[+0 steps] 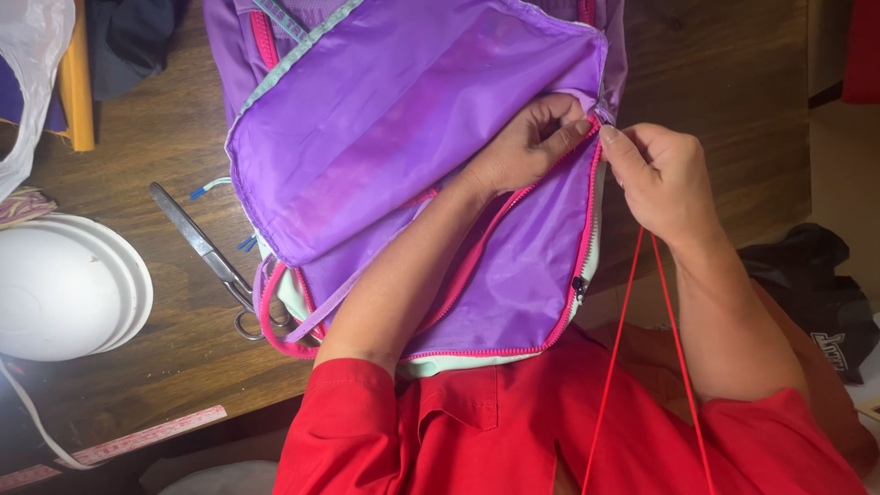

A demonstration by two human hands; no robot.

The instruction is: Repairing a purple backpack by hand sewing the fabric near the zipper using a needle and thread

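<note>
I am at the sewing step, I judge, working on the pink zipper [587, 197] edge of the purple bag [403, 119] that lies open on the wooden tabletop [165, 119] right in front of me, its lining flap thrown back toward the far side. My left hand [527, 147] is closed in a narrow pinch on the fabric beside the zipper at the upper right corner of the opening, holding the layers together; my right hand [660, 179] sits just beside it, thumb and fingers pinched shut on something fine at the seam, with a doubled red thread [642, 348] running from that hand down past my red shirt [513, 422]. The next move, as I read it, calls for keeping the fabric flat and steady under the left pinch while the right draws the thread taut without puckering the tape. I cannot make out a needle between my fingertips; it is too small or covered. The thread's lower end runs out of view. Scissors [206, 252] lie on the tabletop left of the bag, their handles partly under its pink strap, near a stack of white bowls [64, 289]
</note>
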